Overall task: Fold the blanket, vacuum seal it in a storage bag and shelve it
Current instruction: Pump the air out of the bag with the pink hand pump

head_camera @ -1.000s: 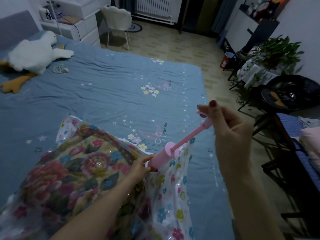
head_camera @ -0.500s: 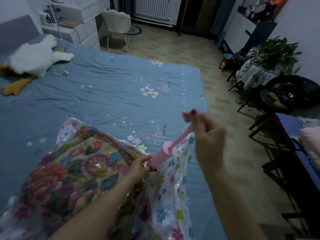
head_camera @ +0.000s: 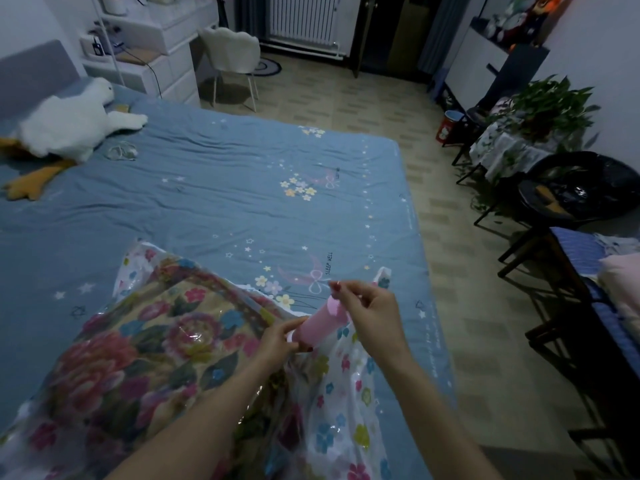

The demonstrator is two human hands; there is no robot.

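Pink pump: a pink hand pump stands tilted between the two hands, its lower end at the storage bag, its upper end toward the right hand.
Left hand: the left hand curls its fingers round the base of the pump, holding it down where it meets the bag; the valve itself is hidden under the fingers.
Right hand: the right hand pinches the plunger handle at the top of the barrel; the rod does not show, so the plunger looks pushed in.
Blanket: the flowered blanket, folded, lies inside the clear bag, just left of the left hand and under that forearm, on the bed.
Bag state: plastic looks loose and crinkled beside the right forearm, so air likely remains.
Step in hand: pumping air out, the sealing stage; folding and bagging look done, shelving not yet.
Next move: likely a straight pull of the plunger along the barrel, with the left hand pressing the base firmly so the seat does not lift or leak.
Elsewhere: a white plush goose lies well beyond the left hand.
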